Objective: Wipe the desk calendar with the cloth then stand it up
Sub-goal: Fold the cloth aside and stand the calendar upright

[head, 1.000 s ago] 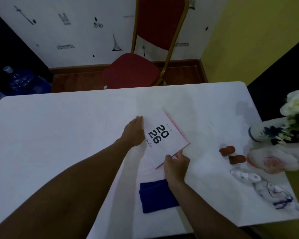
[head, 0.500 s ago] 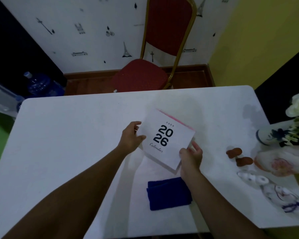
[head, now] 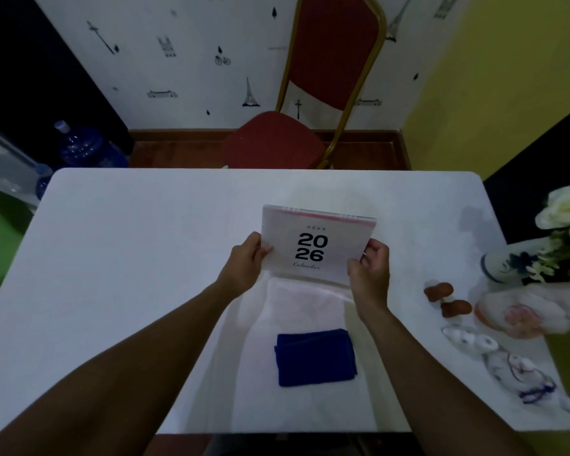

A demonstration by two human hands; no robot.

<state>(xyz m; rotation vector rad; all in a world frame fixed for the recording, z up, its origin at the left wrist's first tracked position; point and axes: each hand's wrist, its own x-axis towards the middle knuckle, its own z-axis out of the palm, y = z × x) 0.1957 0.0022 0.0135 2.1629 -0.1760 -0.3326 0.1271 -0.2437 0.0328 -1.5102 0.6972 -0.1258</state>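
A white desk calendar (head: pixel 316 243) printed "2026" with a pink top edge is held upright above the middle of the white table (head: pixel 139 258), its cover facing me. My left hand (head: pixel 246 263) grips its left edge and my right hand (head: pixel 369 266) grips its lower right corner. Its lower edge looks raised off the tabletop. A folded dark blue cloth (head: pixel 315 357) lies flat on the table nearer to me, between my forearms, touched by neither hand.
A red chair (head: pixel 273 141) stands behind the table's far edge. At the table's right side sit a blue-and-white vase with white flowers (head: pixel 520 261), two small brown objects (head: pixel 441 297) and ceramic figurines (head: pixel 514 366). A blue water bottle (head: pixel 86 146) stands on the floor at left.
The calendar lay flat and skewed on the table; both hands picked it up and turned it upright and square to me. The cloth stayed where it was.
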